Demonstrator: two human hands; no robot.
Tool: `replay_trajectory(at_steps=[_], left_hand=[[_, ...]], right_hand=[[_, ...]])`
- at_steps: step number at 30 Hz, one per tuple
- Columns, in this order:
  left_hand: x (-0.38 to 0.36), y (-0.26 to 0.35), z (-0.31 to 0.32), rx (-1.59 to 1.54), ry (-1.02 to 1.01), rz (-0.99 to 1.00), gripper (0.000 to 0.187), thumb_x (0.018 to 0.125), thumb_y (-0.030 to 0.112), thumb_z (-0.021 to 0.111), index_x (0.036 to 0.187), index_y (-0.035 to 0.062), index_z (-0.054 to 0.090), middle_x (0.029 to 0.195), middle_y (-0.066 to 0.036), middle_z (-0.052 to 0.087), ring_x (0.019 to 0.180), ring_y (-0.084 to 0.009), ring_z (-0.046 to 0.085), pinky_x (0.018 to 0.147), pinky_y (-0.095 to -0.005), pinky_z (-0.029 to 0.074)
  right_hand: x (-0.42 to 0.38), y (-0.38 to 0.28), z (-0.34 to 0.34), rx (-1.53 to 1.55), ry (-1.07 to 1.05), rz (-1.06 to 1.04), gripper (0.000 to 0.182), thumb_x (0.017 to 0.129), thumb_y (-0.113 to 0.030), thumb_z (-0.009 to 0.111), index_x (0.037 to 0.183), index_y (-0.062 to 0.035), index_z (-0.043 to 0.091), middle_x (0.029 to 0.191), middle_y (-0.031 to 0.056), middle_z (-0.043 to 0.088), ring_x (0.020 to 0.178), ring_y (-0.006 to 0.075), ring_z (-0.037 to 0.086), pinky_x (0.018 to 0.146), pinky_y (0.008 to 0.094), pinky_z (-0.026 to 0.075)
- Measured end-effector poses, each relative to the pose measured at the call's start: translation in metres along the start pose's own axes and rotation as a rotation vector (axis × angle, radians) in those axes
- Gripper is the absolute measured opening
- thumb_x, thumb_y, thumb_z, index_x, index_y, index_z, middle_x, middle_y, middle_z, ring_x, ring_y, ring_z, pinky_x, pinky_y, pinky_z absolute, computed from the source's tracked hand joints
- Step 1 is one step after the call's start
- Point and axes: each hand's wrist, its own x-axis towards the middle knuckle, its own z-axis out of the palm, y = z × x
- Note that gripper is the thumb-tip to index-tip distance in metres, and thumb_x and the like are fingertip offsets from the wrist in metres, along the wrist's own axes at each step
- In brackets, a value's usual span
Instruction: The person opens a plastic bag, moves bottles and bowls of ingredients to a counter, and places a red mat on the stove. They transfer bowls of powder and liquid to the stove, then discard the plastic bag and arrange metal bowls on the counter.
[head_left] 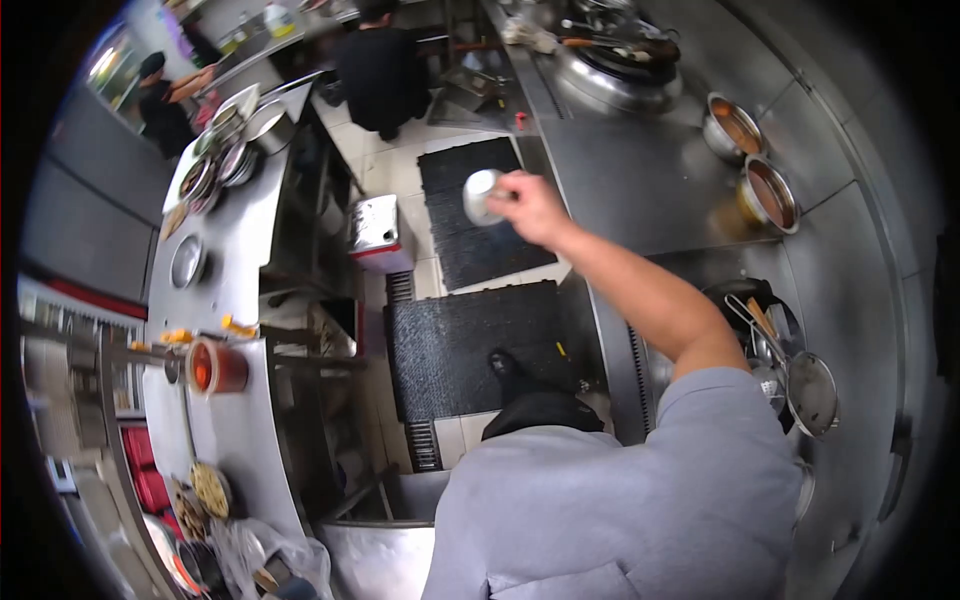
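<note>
My right hand (532,208) is stretched out over the floor mats in the middle of the view. Its fingers are closed on a small, pale, rounded container (483,197), perhaps a cup, whose bright top is washed out. Below the container lies a black ribbed mat (465,245). To the hand's right runs a steel counter (640,190). My left hand does not show.
Two bowls of orange-brown sauce (735,125) (768,195) stand on the right counter, near a wok (620,75). A metal tin (378,225) is on the floor. A person in black (380,75) crouches ahead; another (165,105) stands at the upper left. Dishes line the left table (235,265).
</note>
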Motion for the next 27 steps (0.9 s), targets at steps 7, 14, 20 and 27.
replay_trajectory(at_steps=[7,14,20,27], left_hand=[[-0.118,0.054,0.117,0.52,-0.16,0.354,0.025,0.087,0.028,0.059,0.1,0.0069,0.061,0.084,-0.012,0.06,0.074,-0.0218,0.056,0.062,-0.0385,0.047],[-0.144,0.064,0.244,0.512,-0.785,0.494,0.027,0.092,0.028,0.058,0.106,0.0044,0.058,0.092,-0.003,0.06,0.075,-0.0128,0.053,0.062,-0.0285,0.044],[-0.27,-0.063,0.508,0.586,-1.354,0.61,0.007,0.084,0.005,0.06,0.087,0.0003,0.058,0.089,-0.002,0.047,0.084,-0.0115,0.049,0.075,-0.0255,0.042],[-0.525,-0.193,0.707,0.617,-1.746,0.907,0.025,0.084,0.024,0.063,0.091,-0.0001,0.065,0.104,-0.014,0.058,0.102,-0.0315,0.055,0.087,-0.0405,0.045]], right_hand=[[0.015,0.147,-0.18,-0.389,0.388,0.307,0.021,0.078,-0.021,0.071,0.088,-0.0029,0.067,0.084,0.0138,0.058,0.08,0.0282,0.057,0.071,0.0372,0.045],[-0.046,0.204,-0.234,-0.183,0.669,0.664,0.017,0.083,-0.02,0.068,0.086,-0.0024,0.067,0.074,0.0048,0.062,0.069,0.0147,0.055,0.066,0.0318,0.044],[-0.081,0.205,-0.233,-0.163,0.664,0.757,0.016,0.086,-0.018,0.065,0.084,-0.0019,0.065,0.069,-0.0002,0.058,0.063,0.0094,0.05,0.058,0.0292,0.041],[-0.073,0.197,-0.237,-0.026,0.495,0.764,0.01,0.091,-0.012,0.06,0.093,-0.0031,0.062,0.074,-0.0035,0.056,0.062,0.0048,0.047,0.055,0.0218,0.039]])
